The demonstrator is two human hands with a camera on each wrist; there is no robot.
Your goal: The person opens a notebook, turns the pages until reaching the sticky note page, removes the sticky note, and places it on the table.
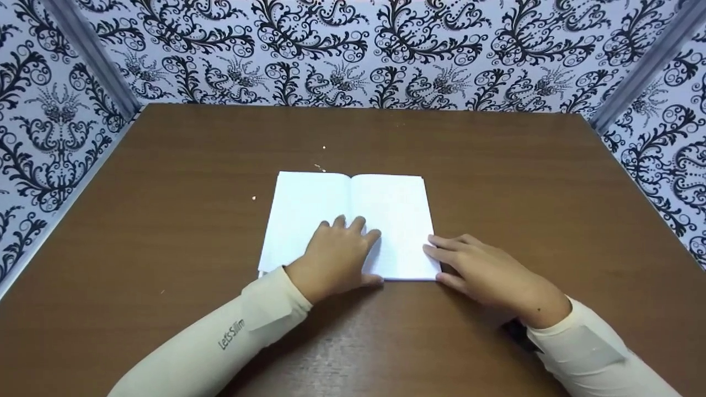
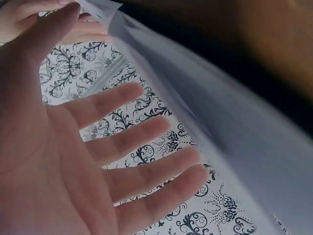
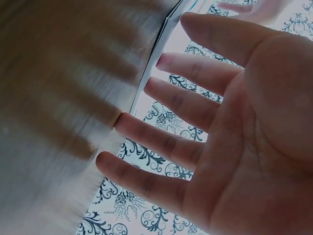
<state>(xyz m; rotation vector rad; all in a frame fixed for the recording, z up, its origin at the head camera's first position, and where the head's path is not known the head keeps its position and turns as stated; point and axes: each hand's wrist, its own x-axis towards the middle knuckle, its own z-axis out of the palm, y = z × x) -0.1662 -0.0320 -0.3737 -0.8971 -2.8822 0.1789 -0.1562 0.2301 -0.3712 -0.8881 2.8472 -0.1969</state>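
Here, a white-paged book [image 1: 309, 204] is laid open on the brown table [image 1: 165, 220]; its lower fold is covered by the left hand [image 1: 337, 256], fingers spread, while its right edge is touched by outstretched fingers of the right hand [image 1: 488, 270].

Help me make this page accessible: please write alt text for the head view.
An open, white-paged book lies on a brown table, a person's left hand spread over its lower middle and the right hand at its right edge. Both arms wear pale sleeves; black-and-white scroll-patterned walls stand behind the table and on both sides.
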